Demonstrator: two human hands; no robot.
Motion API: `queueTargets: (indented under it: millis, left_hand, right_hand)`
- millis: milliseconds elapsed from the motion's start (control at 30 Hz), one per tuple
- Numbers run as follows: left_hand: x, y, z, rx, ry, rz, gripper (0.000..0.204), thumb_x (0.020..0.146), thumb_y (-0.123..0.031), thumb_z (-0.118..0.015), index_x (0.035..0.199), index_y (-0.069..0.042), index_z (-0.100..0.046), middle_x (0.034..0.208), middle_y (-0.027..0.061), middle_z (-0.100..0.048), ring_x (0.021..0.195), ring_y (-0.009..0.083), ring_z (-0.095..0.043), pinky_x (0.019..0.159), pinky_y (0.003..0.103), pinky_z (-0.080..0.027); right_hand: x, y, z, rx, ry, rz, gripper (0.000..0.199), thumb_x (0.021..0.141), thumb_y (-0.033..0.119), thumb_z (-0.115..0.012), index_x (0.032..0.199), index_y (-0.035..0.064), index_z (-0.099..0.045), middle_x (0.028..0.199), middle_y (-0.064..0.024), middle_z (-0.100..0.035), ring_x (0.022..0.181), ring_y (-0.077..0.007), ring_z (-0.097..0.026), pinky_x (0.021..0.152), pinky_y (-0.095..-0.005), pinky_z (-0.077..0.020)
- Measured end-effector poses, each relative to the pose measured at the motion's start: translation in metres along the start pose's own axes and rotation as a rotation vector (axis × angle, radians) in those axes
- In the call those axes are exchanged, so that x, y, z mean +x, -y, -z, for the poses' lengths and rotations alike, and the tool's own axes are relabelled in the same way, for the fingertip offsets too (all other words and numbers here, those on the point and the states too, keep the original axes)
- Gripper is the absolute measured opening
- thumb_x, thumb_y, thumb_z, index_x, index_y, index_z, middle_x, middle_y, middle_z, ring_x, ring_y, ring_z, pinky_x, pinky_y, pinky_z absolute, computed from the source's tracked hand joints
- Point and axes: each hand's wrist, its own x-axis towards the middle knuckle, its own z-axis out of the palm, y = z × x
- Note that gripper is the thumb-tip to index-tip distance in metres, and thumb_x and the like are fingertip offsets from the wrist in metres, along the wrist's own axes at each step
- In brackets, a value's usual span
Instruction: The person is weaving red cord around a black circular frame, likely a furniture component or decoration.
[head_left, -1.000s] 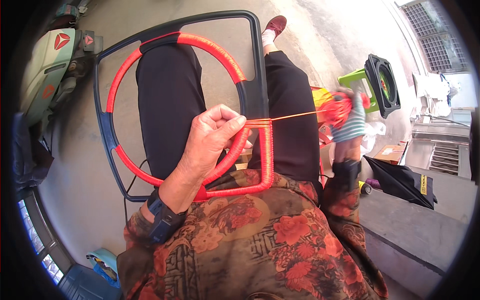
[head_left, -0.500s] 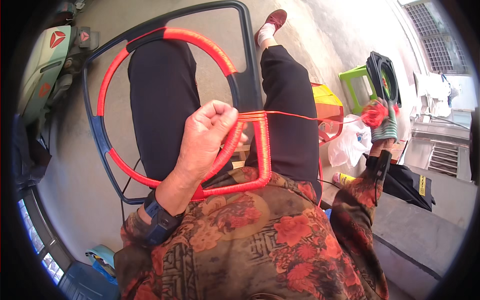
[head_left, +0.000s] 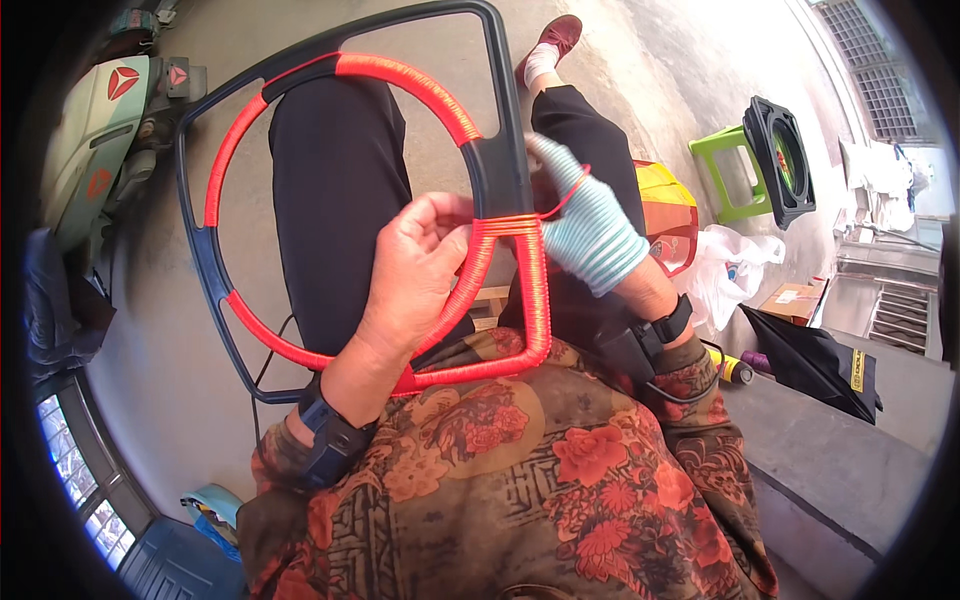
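Note:
A large black frame with a ring inside lies across my lap, with red cord wrapped tightly round much of the ring and the lower corner. My bare left hand grips it where the ring meets the side bar, fingertips partly behind the wrapped ring. Close against the bar's other side is my right hand, in a striped pale-green glove. Its fingertips go behind the bar and are hidden. A loose length of red cord runs from the newest turns to the glove and loops over its finger. The cord's bundle is out of sight.
To the right are a green stool, a black frame piece against it, a white plastic bag, a red-and-yellow bag and a black bag on a ledge. A pale scooter stands left.
My right hand has come in from the far right to the frame's bar. The taut cord is now a short loop, and the red bundle has gone from view. My left hand stays put.

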Motion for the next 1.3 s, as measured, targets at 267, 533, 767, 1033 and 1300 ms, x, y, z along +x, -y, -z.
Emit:
queueTargets:
  millis: [267,533,767,1033,1300]
  left_hand:
    - [-0.006,-0.008,-0.006,0.588,-0.35,-0.908,0.021,0.081,0.003,-0.069,0.101,-0.001,-0.062,0.101,0.0107,-0.061,0.087,0.0171,-0.062,0.073,0.027,-0.051]
    - [-0.01,-0.011,-0.003,0.431,-0.27,-0.658,0.017,0.085,-0.002,-0.066,0.099,0.001,-0.059,0.09,0.0088,-0.062,0.079,0.0142,-0.061,0.069,0.025,-0.05]
    - [-0.006,-0.009,0.002,0.162,-0.076,-0.278,0.009,0.095,-0.007,-0.057,0.093,-0.001,-0.051,0.085,0.0016,-0.057,0.072,0.0032,-0.055,0.062,0.017,-0.048]
    - [-0.004,-0.011,0.002,0.057,-0.016,0.002,0.014,0.096,-0.016,-0.058,0.097,-0.004,-0.05,0.078,0.0055,-0.062,0.061,0.0119,-0.064,0.055,0.024,-0.055]
    - [-0.001,-0.017,-0.008,-0.132,-0.047,-0.027,0.019,0.098,-0.021,-0.054,0.105,-0.005,-0.05,0.083,0.008,-0.064,0.064,0.0147,-0.066,0.057,0.027,-0.057]
  right_hand:
    - [0.002,0.05,-0.017,-0.664,-0.313,0.662,0.057,0.063,0.012,-0.076,0.117,0.0088,-0.06,0.122,-0.0115,-0.058,0.119,-0.037,-0.051,0.102,-0.042,-0.0413]
    - [-0.015,0.04,-0.003,0.072,-0.311,0.373,0.013,0.083,0.004,-0.067,0.095,0.003,-0.063,0.085,-0.0064,-0.063,0.075,-0.0105,-0.058,0.067,-0.0259,-0.0483]
    - [-0.035,-0.069,0.111,-0.596,-0.676,-0.03,0.014,0.088,0.017,-0.063,0.094,0.0045,-0.06,0.08,-0.0135,-0.065,0.067,-0.0274,-0.062,0.066,-0.0374,-0.0499]
    - [-0.032,-0.091,0.12,0.378,-0.639,-0.179,0.037,0.094,0.029,-0.06,0.12,0.0032,-0.057,0.059,0.0036,-0.044,0.052,-0.0105,-0.049,0.057,-0.027,-0.0463]
    - [-0.021,-0.011,0.01,0.527,0.053,-0.224,0.03,0.097,0.034,-0.053,0.094,0.0039,-0.06,0.082,-0.0049,-0.062,0.079,-0.0121,-0.061,0.072,-0.0276,-0.0487]
